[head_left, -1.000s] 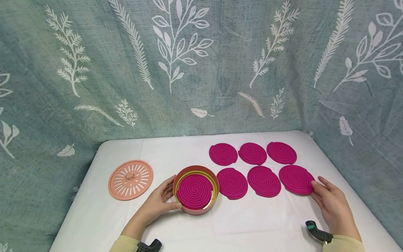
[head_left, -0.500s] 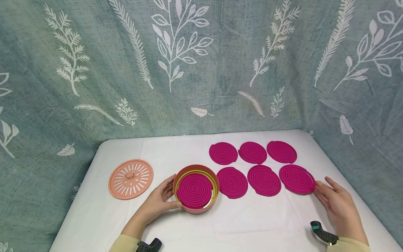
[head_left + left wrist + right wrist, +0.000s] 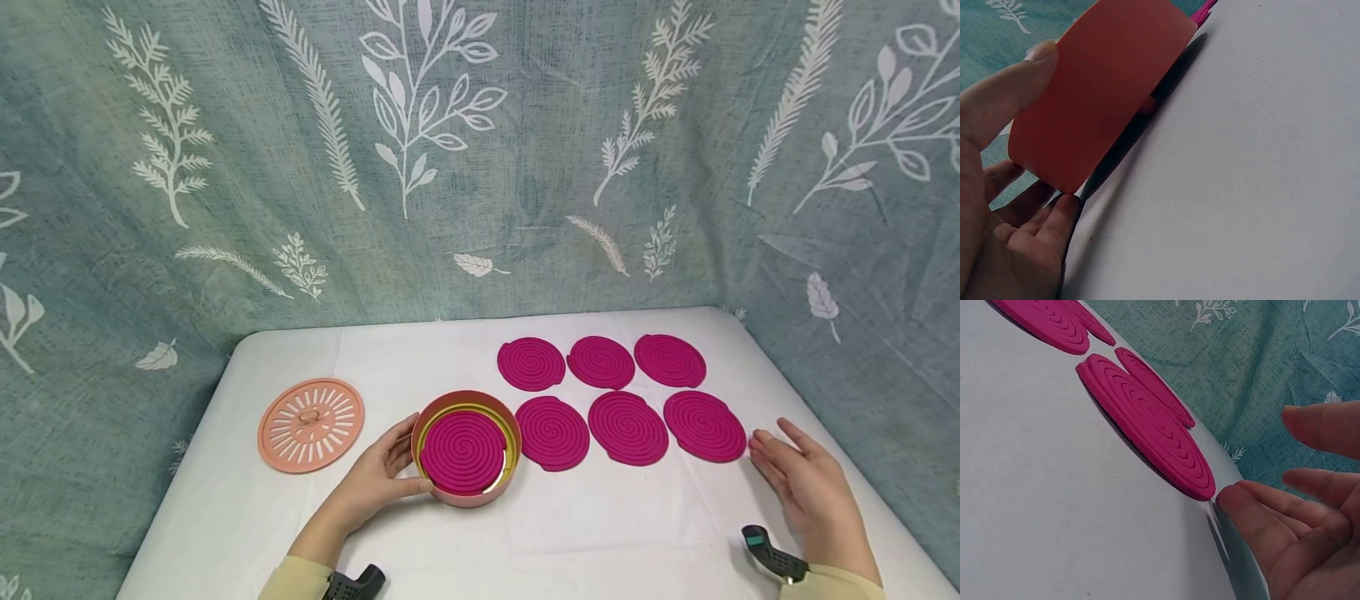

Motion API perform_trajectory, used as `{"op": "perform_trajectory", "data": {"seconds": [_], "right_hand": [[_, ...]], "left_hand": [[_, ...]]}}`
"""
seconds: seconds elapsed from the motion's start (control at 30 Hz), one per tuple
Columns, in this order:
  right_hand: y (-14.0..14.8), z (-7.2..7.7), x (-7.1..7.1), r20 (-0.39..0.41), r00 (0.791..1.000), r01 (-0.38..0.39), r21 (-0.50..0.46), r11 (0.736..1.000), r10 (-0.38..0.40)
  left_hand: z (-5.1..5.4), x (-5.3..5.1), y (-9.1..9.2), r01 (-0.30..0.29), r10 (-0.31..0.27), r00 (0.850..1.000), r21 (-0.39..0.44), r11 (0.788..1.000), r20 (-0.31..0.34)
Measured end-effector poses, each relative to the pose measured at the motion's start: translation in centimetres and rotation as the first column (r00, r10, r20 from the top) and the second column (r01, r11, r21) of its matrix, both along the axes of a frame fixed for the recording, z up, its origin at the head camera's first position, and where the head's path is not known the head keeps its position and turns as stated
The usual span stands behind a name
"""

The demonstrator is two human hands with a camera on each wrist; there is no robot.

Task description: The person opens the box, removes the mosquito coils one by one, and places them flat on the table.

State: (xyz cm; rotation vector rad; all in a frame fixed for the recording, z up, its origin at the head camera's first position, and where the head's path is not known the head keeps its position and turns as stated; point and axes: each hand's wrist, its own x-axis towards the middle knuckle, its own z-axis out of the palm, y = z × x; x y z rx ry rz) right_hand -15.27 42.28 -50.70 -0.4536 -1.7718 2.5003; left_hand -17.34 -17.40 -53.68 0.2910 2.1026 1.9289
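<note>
In the head view, my left hand (image 3: 382, 471) holds a round pinkish-orange tin (image 3: 467, 497) by its left side, thumb at the near rim. A magenta mosquito coil (image 3: 462, 452) lies inside over a gold-coloured inner part. The left wrist view has the tin's smooth orange wall (image 3: 1104, 87) between thumb and fingers, with a dark shadow beneath it. My right hand (image 3: 810, 483) is beside the nearest right mosquito coil (image 3: 705, 426), holding nothing. In the right wrist view its fingertips lie right by the edge of that coil (image 3: 1147, 425), thumb spread apart.
Several more magenta mosquito coils (image 3: 531, 364) lie in two rows on the white table (image 3: 600, 533), right of the tin. A slotted orange lid (image 3: 311, 425) lies at the left. A green leaf-patterned curtain (image 3: 525, 250) stands behind and along the sides.
My right hand has let go of the nearest right mosquito coil and moved a little right. That coil's outer strand, pulled outward half a second ago, now lies back in. The left hand stays put.
</note>
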Motion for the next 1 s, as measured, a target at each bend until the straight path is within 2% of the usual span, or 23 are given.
{"op": "perform_trajectory", "data": {"seconds": [0.27,0.53,1.0], "right_hand": [[-0.22,0.04,-0.13,0.015,0.999,0.045,0.032,0.998,-0.046],[-0.33,0.01,-0.14,-0.012,0.996,0.089,0.036,0.995,-0.089],[-0.91,0.29,-0.27,-0.056,0.997,0.051,0.02,0.999,-0.049]], "left_hand": [[0.0,0.0,0.01,0.002,-0.002,1.0,0.002,1.0,0.005],[0.03,0.0,0.01,0.0,0.0,1.0,0.006,1.0,0.002],[0.14,-0.01,0.02,0.005,-0.005,1.0,0.019,1.0,0.009]]}}
